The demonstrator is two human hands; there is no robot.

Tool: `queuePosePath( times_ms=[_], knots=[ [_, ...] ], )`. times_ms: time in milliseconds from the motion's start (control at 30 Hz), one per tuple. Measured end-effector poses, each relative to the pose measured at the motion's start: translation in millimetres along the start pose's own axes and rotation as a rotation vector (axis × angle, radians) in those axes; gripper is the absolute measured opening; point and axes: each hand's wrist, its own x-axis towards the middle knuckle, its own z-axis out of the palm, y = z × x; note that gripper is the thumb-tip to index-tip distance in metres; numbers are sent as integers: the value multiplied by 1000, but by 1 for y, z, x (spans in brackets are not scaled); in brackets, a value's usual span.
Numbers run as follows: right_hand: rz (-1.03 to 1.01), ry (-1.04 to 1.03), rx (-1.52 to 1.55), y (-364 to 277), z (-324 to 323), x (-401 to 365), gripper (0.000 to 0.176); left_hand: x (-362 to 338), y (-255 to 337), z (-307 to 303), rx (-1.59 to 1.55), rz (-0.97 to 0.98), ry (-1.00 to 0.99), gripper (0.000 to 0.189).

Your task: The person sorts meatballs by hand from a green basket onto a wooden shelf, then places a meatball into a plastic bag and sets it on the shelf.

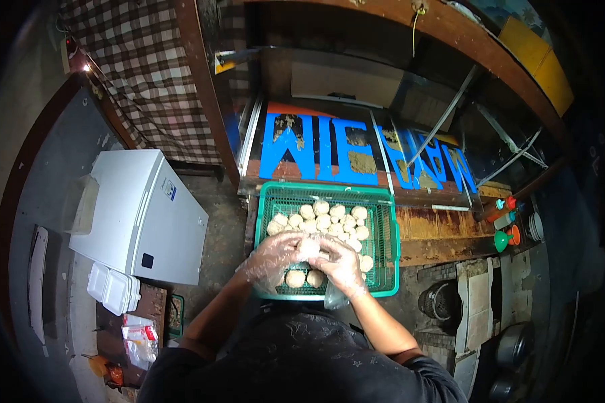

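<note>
Both of my hands are in clear plastic gloves above a green basket (396, 235). Between them is a pale round ball (308, 248), with the fingers of my left hand (273, 254) curled at one side and those of my right hand (339, 262) at the other. Several similar pale balls (321, 207) lie in the basket beyond my hands. A few more balls (294, 279) rest in its near part, below my hands. My hands cover the middle of the basket.
A white chest freezer (148, 215) stands at the left, with foam boxes (113, 289) near it. Behind the basket is a panel with blue letters (316, 151). Bottles (501, 209) stand on a wooden counter (444, 235) at the right. Metal pots (515, 344) are at the lower right.
</note>
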Motion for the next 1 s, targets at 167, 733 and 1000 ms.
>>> queuePosePath(
  times_ms=[167,733,1000],
  knots=[
    [16,57,227,1,6,-15,45,-9,0,13,-28,48,72,52],
    [-218,103,268,-33,11,-5,47,-7,25,31,-14,331,161,51],
    [-261,139,205,-69,9,10,45,-9,66,43,-7,326,216,50]
  ],
)
